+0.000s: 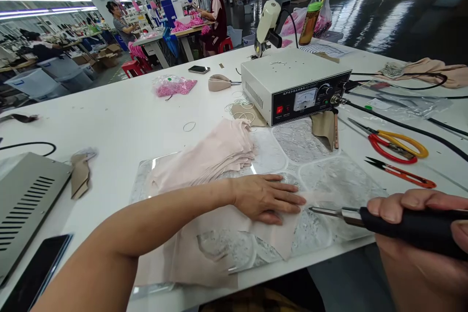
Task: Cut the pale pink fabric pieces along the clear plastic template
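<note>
My left hand [266,197] lies flat, fingers stretched out, pressing a thin pale pink fabric piece [278,236] onto a clear patterned mat [325,180]. In my right hand [413,234] is a black-handled ultrasonic cutter [405,226], its fingers wrapped round the grip. The cutter's metal tip points left, just short of my left fingertips and close to the fabric's edge. Behind my left forearm rests a stack of pale pink fabric pieces [208,156]. More of the pink fabric spreads below the forearm toward the table's front edge.
A control box [310,97] with a dial and cable stands behind the mat. Red-and-yellow scissors [397,146] and orange thread snips [402,173] lie at right. A grey vented box [32,209] and a phone [38,273] are at left. People sit at sewing machines [183,7] beyond.
</note>
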{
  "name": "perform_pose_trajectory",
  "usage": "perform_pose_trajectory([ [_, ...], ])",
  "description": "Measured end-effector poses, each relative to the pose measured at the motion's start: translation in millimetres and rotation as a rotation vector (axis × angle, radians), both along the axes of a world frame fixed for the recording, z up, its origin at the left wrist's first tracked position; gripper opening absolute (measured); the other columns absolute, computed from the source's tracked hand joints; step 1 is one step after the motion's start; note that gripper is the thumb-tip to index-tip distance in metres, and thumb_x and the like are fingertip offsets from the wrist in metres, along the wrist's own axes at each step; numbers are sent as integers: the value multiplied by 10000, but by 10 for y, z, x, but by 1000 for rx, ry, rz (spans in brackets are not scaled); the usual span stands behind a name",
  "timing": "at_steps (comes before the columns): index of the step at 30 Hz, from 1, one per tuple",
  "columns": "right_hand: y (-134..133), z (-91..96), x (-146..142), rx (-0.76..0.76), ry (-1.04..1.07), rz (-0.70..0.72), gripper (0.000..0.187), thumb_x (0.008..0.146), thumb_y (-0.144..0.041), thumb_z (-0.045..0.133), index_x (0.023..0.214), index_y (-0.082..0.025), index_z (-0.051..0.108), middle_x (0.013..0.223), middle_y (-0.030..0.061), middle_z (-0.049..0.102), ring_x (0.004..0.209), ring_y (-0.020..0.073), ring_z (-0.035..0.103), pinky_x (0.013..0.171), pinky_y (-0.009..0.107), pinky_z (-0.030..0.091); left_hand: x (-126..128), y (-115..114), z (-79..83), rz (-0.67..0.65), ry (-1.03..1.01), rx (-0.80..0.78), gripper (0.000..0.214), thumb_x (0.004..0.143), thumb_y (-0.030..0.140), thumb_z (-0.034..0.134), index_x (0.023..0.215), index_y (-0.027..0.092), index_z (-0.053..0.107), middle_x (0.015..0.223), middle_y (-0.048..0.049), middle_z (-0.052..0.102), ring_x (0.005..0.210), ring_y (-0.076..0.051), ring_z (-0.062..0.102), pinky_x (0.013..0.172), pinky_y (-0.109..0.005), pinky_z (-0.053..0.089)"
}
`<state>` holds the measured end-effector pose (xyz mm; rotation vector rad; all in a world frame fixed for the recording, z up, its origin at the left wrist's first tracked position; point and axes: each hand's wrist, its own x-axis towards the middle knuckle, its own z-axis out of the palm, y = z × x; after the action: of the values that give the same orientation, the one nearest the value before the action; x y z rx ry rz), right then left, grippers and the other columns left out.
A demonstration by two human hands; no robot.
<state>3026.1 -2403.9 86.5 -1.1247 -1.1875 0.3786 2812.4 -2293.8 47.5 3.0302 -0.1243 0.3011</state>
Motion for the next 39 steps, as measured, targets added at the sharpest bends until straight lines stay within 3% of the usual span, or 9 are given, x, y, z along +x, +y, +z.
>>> perform_pose_trajectory([
  [3, 58, 18, -40, 10, 319, 26, 109, 791, -225, 411, 711, -250, 479, 679, 7, 325, 502, 165, 345, 441, 370, 362, -3, 3, 2, -3, 9, 26, 449, 932, 396, 370, 1291, 183, 534, 1425, -33, 445, 1371, -202, 334, 1161, -367, 228],
  [8, 85, 26, -74, 10, 309, 28, 81, 705, -189, 456, 711, -245, 514, 655, -2, 349, 481, 161, 361, 434, 366, 365, -8, 10, 13, -4, 17, 35, 449, 932, 401, 367, 1307, 208, 518, 1435, -14, 432, 1377, -196, 321, 1166, -360, 214],
  [16, 119, 5, -71, 20, 256, 40, 98, 690, -161, 431, 695, -234, 497, 641, -1, 378, 459, 154, 419, 422, 354, 390, 0, 15, 4, -12, 10, 41, 464, 933, 401, 360, 1301, 171, 525, 1429, -31, 439, 1372, -206, 331, 1160, -368, 233],
  [25, 116, 4, -73, 51, 267, 65, 176, 643, -105, 422, 697, -231, 532, 642, 7, 445, 466, 163, 454, 451, 372, 419, -3, 4, 43, 5, 95, 25, 485, 933, 404, 374, 1340, 163, 481, 1468, -17, 379, 1397, -193, 276, 1180, -347, 160],
  [39, 103, 20, -72, 86, 330, 179, 91, 644, -197, 517, 700, -221, 584, 615, -18, 491, 410, 135, 451, 386, 322, 419, -16, 27, 46, -16, 104, -101, 502, 935, 385, 381, 1359, 124, 446, 1474, -47, 372, 1408, -206, 246, 1187, -378, 117],
])
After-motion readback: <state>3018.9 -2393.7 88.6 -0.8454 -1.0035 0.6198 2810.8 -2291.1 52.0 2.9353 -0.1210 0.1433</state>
